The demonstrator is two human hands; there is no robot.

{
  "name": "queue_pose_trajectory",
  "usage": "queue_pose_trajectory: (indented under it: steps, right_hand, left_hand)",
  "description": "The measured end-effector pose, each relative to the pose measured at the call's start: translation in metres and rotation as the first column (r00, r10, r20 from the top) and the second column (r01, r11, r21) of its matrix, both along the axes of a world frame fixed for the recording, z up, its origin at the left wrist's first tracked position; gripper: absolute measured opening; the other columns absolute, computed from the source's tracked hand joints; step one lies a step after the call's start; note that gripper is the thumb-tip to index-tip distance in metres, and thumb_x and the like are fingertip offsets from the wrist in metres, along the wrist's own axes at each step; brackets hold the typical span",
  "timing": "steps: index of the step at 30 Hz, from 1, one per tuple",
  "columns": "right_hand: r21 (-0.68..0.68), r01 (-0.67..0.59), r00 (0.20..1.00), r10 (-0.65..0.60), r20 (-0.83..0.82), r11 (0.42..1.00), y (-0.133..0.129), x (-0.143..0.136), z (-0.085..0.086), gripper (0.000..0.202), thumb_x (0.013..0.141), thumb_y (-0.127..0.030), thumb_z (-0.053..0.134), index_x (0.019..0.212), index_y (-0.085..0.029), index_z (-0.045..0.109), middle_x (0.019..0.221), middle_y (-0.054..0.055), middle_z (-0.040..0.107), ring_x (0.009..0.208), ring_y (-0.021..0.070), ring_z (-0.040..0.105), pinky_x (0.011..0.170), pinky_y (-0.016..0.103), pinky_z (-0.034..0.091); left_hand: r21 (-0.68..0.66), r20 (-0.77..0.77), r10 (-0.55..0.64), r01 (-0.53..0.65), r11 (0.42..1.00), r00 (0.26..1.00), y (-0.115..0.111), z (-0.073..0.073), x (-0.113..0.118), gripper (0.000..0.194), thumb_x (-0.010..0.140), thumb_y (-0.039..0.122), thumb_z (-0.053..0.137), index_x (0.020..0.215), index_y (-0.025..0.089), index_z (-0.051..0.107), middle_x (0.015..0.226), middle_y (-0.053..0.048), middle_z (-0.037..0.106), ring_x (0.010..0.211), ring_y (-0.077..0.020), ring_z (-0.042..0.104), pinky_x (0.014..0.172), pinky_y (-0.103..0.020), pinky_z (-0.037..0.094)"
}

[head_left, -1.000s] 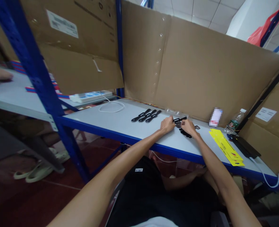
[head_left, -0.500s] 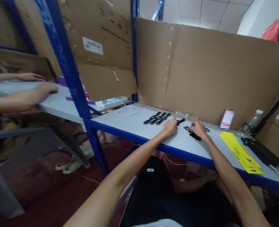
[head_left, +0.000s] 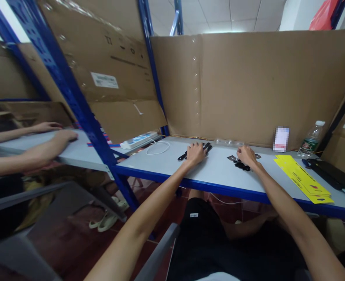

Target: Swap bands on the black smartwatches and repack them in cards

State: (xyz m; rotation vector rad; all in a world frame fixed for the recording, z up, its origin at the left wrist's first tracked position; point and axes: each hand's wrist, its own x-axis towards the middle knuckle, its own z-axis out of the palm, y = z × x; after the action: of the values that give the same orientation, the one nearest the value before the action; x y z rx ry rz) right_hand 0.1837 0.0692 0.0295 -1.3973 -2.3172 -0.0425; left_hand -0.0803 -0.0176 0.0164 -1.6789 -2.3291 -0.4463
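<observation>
My left hand (head_left: 195,153) rests on a row of slim black handled tools (head_left: 182,157) lying side by side on the table, its fingers apart over them. It covers most of the row, and only the ends show. Further right, my right hand (head_left: 246,156) is closed in a pinch, and what its fingertips hold is hidden. Close under it lies a small heap of black pieces (head_left: 242,166). A flat metal blade (head_left: 231,158) lies just left of the right hand, and another metal piece (head_left: 258,156) shows behind it.
Clear plastic packaging (head_left: 228,142) lies along the cardboard wall (head_left: 266,89). Yellow printed cards (head_left: 303,177), a water bottle (head_left: 310,140) and a black device (head_left: 333,173) are on the right. A white cable (head_left: 158,147) and power strip (head_left: 140,139) are left. Another person's arms (head_left: 40,150) rest at the neighbouring table.
My left hand has moved left from beside the heap onto the black tools, and the black tool it held no longer shows separately. My right hand stays by the heap. The camera view has shifted.
</observation>
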Motion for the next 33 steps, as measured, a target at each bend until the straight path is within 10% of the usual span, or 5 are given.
queue_pose_trajectory:
  steps: [8,33]
  right_hand:
    - [0.029,0.032,0.999,-0.031,-0.017,0.999,0.007,0.003,-0.002,0.027,0.093,-0.016,0.055,0.104,-0.019,0.079,0.111,0.014,0.077,0.108,0.0261,0.070,0.088,0.029,0.049]
    - [-0.026,0.142,0.985,-0.144,-0.096,0.990,0.014,0.014,-0.002,0.025,0.094,-0.020,0.056,0.105,-0.021,0.078,0.110,0.012,0.079,0.104,0.0253,0.072,0.082,0.028,0.049]
  left_hand:
    - [-0.272,0.167,0.132,-0.083,0.959,0.977,0.046,-0.010,-0.013,0.087,0.093,0.081,0.025,0.162,0.029,0.038,0.170,-0.023,0.026,0.153,-0.0531,0.021,0.111,-0.079,0.018]
    - [-0.278,0.119,0.086,-0.050,0.959,0.989,0.055,-0.029,-0.059,0.093,0.093,0.078,0.019,0.168,0.023,0.025,0.174,-0.017,0.019,0.160,-0.0405,0.015,0.122,-0.071,0.012]
